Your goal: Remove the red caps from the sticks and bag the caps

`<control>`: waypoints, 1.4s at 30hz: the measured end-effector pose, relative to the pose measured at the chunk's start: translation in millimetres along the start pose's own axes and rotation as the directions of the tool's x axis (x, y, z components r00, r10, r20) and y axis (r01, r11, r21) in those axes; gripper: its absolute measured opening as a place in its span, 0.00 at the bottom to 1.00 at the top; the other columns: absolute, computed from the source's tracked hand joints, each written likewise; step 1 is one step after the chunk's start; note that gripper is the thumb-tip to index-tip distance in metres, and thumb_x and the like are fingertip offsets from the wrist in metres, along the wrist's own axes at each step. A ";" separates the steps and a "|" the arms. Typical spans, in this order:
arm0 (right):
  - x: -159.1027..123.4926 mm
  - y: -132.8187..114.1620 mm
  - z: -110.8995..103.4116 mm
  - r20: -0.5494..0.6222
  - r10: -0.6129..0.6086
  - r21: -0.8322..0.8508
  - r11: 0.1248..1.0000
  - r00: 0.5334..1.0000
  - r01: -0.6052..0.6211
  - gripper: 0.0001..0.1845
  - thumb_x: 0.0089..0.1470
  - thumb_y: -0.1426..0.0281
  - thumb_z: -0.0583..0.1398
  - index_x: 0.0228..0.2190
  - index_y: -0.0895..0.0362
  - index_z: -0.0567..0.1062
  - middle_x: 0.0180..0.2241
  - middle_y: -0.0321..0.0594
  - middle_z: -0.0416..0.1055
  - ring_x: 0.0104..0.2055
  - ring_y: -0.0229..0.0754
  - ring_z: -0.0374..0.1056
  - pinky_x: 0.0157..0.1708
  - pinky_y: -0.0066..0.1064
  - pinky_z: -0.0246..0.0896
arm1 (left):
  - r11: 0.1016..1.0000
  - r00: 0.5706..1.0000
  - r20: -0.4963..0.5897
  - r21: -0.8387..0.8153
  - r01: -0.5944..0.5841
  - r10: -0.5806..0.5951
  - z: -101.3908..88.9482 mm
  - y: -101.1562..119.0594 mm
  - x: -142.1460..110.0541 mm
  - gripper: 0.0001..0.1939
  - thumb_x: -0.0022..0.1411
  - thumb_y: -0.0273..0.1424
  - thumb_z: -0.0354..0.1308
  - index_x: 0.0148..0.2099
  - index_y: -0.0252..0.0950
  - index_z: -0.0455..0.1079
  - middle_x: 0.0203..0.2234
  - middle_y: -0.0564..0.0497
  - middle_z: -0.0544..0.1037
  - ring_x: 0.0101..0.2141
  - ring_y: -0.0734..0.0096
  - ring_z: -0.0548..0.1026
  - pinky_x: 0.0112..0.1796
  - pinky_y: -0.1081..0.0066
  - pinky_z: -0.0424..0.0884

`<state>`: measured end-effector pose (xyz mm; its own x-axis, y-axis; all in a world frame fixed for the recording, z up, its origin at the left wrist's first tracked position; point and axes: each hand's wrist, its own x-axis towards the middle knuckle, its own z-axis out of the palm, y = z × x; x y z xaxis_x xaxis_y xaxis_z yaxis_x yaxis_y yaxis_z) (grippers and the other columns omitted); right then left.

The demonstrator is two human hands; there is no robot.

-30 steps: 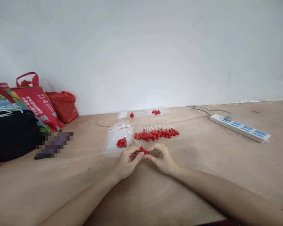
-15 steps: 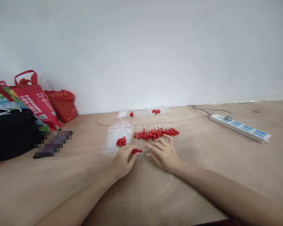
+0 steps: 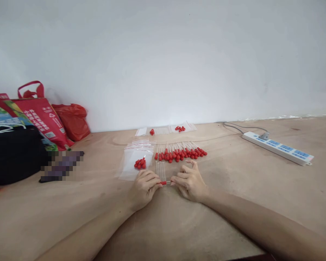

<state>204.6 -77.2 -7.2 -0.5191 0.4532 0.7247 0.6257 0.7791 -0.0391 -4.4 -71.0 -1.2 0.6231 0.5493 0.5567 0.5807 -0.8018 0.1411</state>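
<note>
Between my hands lies a dropper, its red rubber bulb (image 3: pixel 163 183) to the left and a thin clear tube (image 3: pixel 168 182) to the right. My left hand (image 3: pixel 145 185) pinches the bulb between thumb and fingers. The tube's other end is pinched by my right hand (image 3: pixel 191 183), and that end is hidden in the fingers. Just beyond them several loose clear tubes (image 3: pixel 160 168) lie side by side. Farther back is a fanned row of droppers with red bulbs (image 3: pixel 179 154). A small pile of red bulbs (image 3: pixel 140 163) rests on clear zip bags (image 3: pixel 127 168) left of the tubes.
More zip bags (image 3: pixel 190 126) with red bulbs and tubes lie along the wall. A white power strip (image 3: pixel 277 148) with a plugged-in cord sits at the right. At the left stand a red shopping bag (image 3: pixel 40 119), a red plastic bag (image 3: pixel 74 121) and a black bag (image 3: pixel 15 156).
Both hands have come slightly nearer with the dropper. My right fingers, loosely spread before, have closed on the tube's end.
</note>
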 end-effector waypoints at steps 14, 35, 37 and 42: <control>2.8 -3.7 -2.4 -0.023 -0.038 0.012 0.999 0.999 0.038 0.11 0.53 0.71 0.51 0.24 0.55 0.72 0.15 0.31 0.64 0.26 0.35 0.55 0.44 0.42 0.41 | 0.999 1.000 -0.004 -0.052 -0.011 0.010 -4.9 8.2 0.9 0.09 0.60 0.26 0.47 0.28 0.36 0.65 0.24 0.51 0.72 0.29 0.71 0.68 0.34 0.68 0.60; 3.0 23.6 10.7 0.133 0.355 0.040 0.931 0.925 -0.363 0.11 0.47 0.79 0.51 0.33 0.58 0.69 0.26 0.37 0.69 0.29 0.37 0.63 0.32 0.29 0.53 | 0.775 0.696 -0.359 -0.156 0.613 -0.622 -27.3 -63.9 -3.1 0.18 0.52 0.37 0.49 0.42 0.33 0.67 0.30 0.48 0.67 0.28 0.71 0.68 0.31 0.70 0.68; 8.8 23.3 11.1 0.142 0.360 0.026 0.930 0.922 -0.368 0.10 0.45 0.81 0.51 0.29 0.58 0.68 0.25 0.36 0.68 0.28 0.37 0.63 0.30 0.28 0.54 | 0.716 0.636 -0.333 -0.262 0.647 -0.697 -27.6 -73.9 -4.7 0.20 0.49 0.39 0.51 0.41 0.32 0.65 0.27 0.50 0.67 0.26 0.73 0.68 0.28 0.72 0.68; 15.7 21.7 24.3 0.147 0.282 0.030 0.957 0.948 -0.289 0.11 0.46 0.83 0.50 0.28 0.59 0.68 0.30 0.41 0.67 0.31 0.37 0.64 0.30 0.26 0.59 | 0.613 0.547 -0.277 -0.318 0.723 -0.790 -25.7 -81.4 -4.9 0.17 0.43 0.41 0.54 0.32 0.34 0.63 0.21 0.53 0.68 0.22 0.74 0.68 0.25 0.73 0.67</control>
<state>195.8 -42.6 -13.4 -0.4014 0.7127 0.5752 0.7312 0.6276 -0.2674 -68.2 -14.5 5.6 -0.2628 0.8686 0.4200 0.6399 -0.1689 0.7497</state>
